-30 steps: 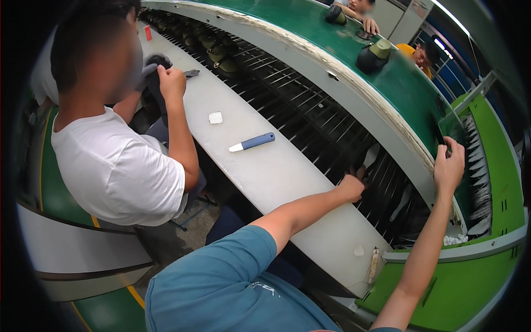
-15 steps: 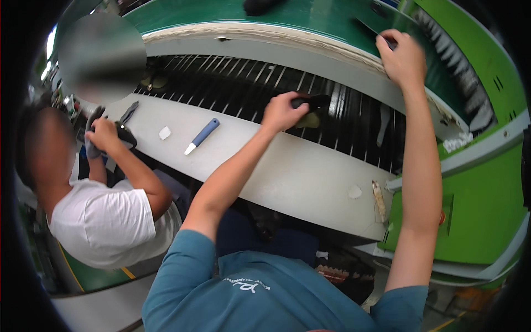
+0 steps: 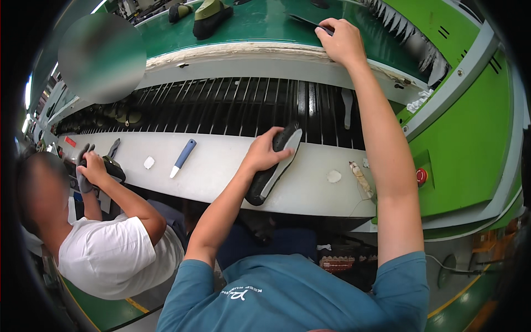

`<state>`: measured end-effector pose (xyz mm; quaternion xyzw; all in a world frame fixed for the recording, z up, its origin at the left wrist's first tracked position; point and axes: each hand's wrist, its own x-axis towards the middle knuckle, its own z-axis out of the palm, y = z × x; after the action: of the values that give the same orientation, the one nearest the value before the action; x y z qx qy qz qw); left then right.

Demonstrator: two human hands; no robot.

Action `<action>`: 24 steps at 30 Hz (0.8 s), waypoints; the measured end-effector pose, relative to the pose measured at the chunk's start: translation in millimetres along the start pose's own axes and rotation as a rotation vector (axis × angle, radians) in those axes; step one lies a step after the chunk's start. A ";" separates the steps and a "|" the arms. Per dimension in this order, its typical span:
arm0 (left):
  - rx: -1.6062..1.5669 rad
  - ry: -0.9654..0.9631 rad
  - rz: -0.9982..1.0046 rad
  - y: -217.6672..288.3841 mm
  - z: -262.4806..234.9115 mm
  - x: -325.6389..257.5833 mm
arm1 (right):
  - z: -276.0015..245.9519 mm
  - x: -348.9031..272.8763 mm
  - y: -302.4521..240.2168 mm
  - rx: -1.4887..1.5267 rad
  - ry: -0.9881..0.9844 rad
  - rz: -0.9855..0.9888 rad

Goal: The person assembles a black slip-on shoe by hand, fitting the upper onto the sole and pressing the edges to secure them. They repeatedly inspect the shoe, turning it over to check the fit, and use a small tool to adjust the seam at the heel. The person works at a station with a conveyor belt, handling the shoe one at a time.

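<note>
My left hand (image 3: pixel 261 152) is closed around the middle of a shoe (image 3: pixel 277 169), thumb across its sole. The shoe is turned so that its black sole with a long grey middle shows; its upper is mostly hidden. It hangs slantwise over the white ledge (image 3: pixel 221 171) and the edge of the black slatted conveyor (image 3: pixel 215 105). Farther off to the right, my right hand (image 3: pixel 344 43) pinches the end of a thin, dark, flat piece (image 3: pixel 303 21) over the green belt (image 3: pixel 260 27). What kind of piece it is I cannot make out.
A blue-handled tool (image 3: pixel 183 158), a white lump (image 3: pixel 149 162), a whitish disc (image 3: pixel 334 176) and a tape-wrapped tool (image 3: pixel 360 178) lie on the ledge. Shoes (image 3: pixel 211 20) stand on the belt. A co-worker (image 3: pixel 110 249) handles a shoe at left. The green machine (image 3: pixel 459 166) flanks the right.
My left hand has lifted the shoe off the conveyor and brought it nearer, sole now showing. The right hand still pinches the flat piece. The whole view has shifted.
</note>
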<state>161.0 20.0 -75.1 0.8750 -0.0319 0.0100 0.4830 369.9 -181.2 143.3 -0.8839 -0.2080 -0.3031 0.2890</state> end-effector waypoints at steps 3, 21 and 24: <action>-0.387 0.217 0.212 27.2 -18.4 -24.1 | 4.5 1.1 13.0 -0.007 0.052 -0.054; -0.618 0.338 0.390 82.1 -47.2 -138.4 | -49.0 -125.6 -50.4 1.278 0.194 0.093; -0.652 0.316 0.382 83.5 -47.8 -141.7 | -50.4 -196.5 -59.6 1.397 0.045 0.214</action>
<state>14.8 22.7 14.1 0.6422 -0.1205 0.2232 0.7234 173.2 -206.6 70.0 -0.5008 -0.2597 -0.0870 0.8211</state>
